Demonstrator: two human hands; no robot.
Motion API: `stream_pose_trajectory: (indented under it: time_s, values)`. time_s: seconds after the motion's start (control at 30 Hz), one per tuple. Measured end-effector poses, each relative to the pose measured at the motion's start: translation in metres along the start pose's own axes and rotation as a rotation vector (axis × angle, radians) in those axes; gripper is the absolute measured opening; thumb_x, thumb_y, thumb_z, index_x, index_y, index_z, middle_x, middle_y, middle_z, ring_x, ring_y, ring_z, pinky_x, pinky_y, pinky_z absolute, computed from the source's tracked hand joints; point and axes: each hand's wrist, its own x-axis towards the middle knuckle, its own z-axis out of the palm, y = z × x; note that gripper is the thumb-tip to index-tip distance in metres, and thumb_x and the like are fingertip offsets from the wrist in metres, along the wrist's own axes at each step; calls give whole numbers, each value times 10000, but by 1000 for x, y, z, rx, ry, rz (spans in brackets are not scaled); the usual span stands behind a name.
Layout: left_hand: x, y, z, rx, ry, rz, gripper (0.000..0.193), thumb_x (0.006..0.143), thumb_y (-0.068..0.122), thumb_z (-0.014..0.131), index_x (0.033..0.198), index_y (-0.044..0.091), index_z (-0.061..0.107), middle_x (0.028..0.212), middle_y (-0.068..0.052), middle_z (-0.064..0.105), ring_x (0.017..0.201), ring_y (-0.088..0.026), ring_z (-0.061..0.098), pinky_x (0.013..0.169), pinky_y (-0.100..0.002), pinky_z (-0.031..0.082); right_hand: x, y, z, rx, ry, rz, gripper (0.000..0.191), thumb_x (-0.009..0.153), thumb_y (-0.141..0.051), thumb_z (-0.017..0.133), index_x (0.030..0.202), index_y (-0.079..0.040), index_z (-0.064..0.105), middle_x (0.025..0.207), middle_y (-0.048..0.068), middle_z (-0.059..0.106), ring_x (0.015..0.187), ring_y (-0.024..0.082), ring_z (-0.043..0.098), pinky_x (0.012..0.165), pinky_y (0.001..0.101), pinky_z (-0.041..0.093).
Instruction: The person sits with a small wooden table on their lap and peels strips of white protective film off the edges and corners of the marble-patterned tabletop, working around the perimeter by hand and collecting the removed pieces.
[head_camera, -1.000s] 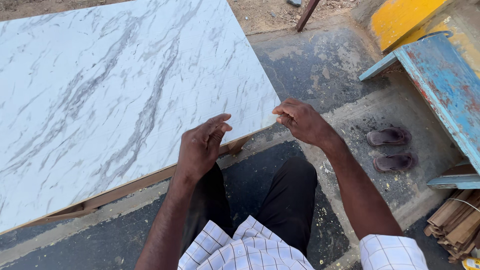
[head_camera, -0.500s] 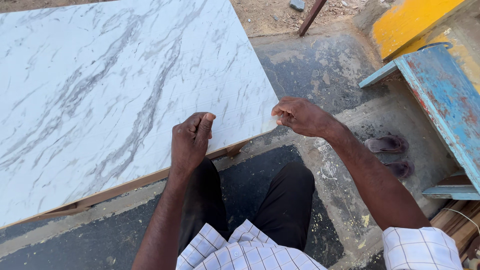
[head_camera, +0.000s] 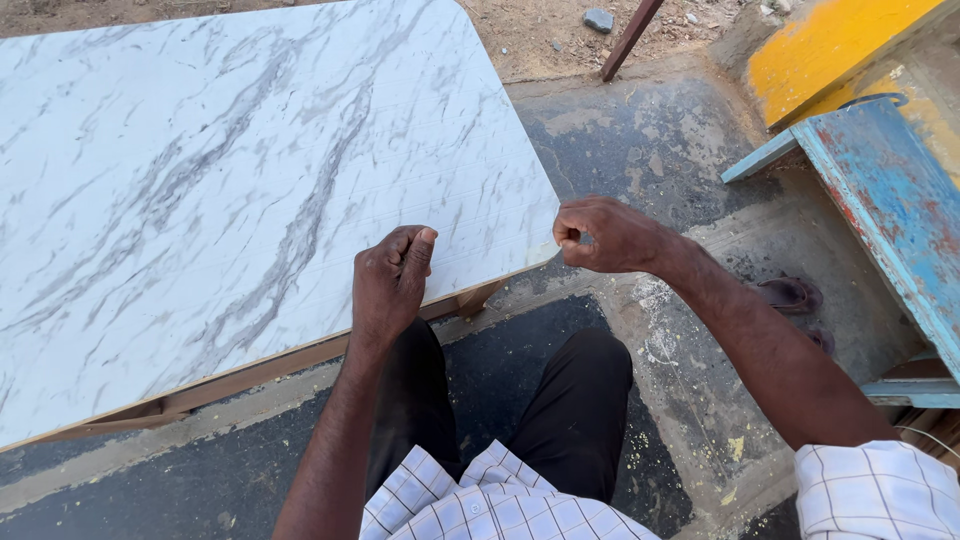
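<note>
A large white sheet with grey marble veining (head_camera: 250, 170) lies flat on a wooden board whose brown edge (head_camera: 250, 372) shows along the near side. My left hand (head_camera: 390, 282) rests on the sheet's near edge, fingers curled into a fist and thumb pressed on the surface. My right hand (head_camera: 612, 236) is at the sheet's near right corner, its fingers pinched together on that corner. What lies between its fingertips is hidden. My legs in black trousers (head_camera: 560, 420) are below the board's edge.
A worn blue wooden bench (head_camera: 890, 200) stands at the right, with a yellow painted block (head_camera: 830, 40) behind it. Brown sandals (head_camera: 795, 295) lie beside the bench. A rusty rod (head_camera: 630, 35) and a stone (head_camera: 598, 20) sit on the dirt beyond the board.
My left hand's fingers have curled from a spread touch into a fist on the sheet's near edge. My right hand has stayed pinched at the corner.
</note>
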Motion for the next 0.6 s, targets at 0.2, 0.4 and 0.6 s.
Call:
stream_pose_trajectory:
  time_s: [0.2, 0.4, 0.6]
  values:
    - [0, -4, -1, -1, -19, 31, 374, 1041, 368, 619, 1076, 23, 759, 636, -43, 668, 600, -107, 631, 556, -286, 488, 14, -2, 7, -121, -50, -51, 78, 901, -148, 650, 901, -70, 645, 856, 74, 647, 790, 228, 643, 851, 452, 521]
    - [2, -8, -5, -93, -22, 44, 392, 1055, 387, 600, 1073, 29, 757, 669, -14, 671, 651, -81, 651, 588, -268, 506, 14, -8, 3, -242, -143, -28, 85, 895, -173, 649, 877, -91, 665, 821, 50, 677, 779, 211, 658, 1001, 416, 515]
    - [3, -8, -13, -152, -79, 259, 463, 1082, 449, 538, 1023, 0, 633, 1166, -98, 699, 1037, -186, 604, 943, -372, 502, -7, 13, 6, 9, 170, -225, 343, 848, -205, 741, 1155, -55, 715, 1091, 95, 683, 1040, 261, 632, 959, 486, 488]
